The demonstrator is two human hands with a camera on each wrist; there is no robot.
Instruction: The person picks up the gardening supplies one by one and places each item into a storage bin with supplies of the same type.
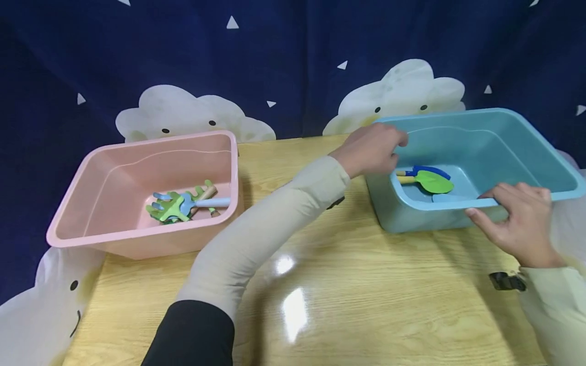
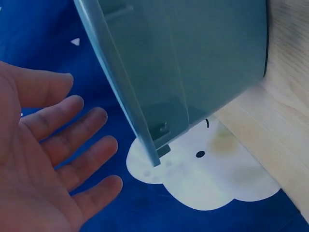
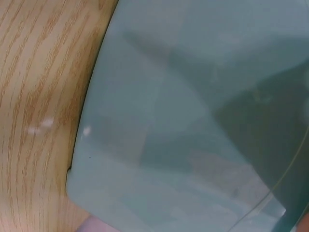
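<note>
My left hand (image 1: 373, 150) is over the left rim of a blue plastic bin (image 1: 471, 134). In the left wrist view that hand (image 2: 53, 145) has loosely bent, spread fingers with nothing in them, just outside the bin's wall (image 2: 193, 58). At the front rim, my right hand (image 1: 522, 221) grips the bin, fingers over the edge and thumb outside. Inside lie a green toy trowel (image 1: 432, 182) with a yellow handle, a dark blue tool (image 1: 432, 170), and a light blue piece (image 1: 446, 197) partly hidden by the rim. The right wrist view shows mainly the bin's outer wall (image 3: 159, 106).
To the left stands a pink bin (image 1: 137, 236) holding several small toy garden tools, among them a green rake (image 1: 170, 207) and a light blue fork (image 1: 210, 203). Both bins are on a wooden table (image 1: 348, 295) against a dark blue cloth (image 1: 284, 61) with clouds.
</note>
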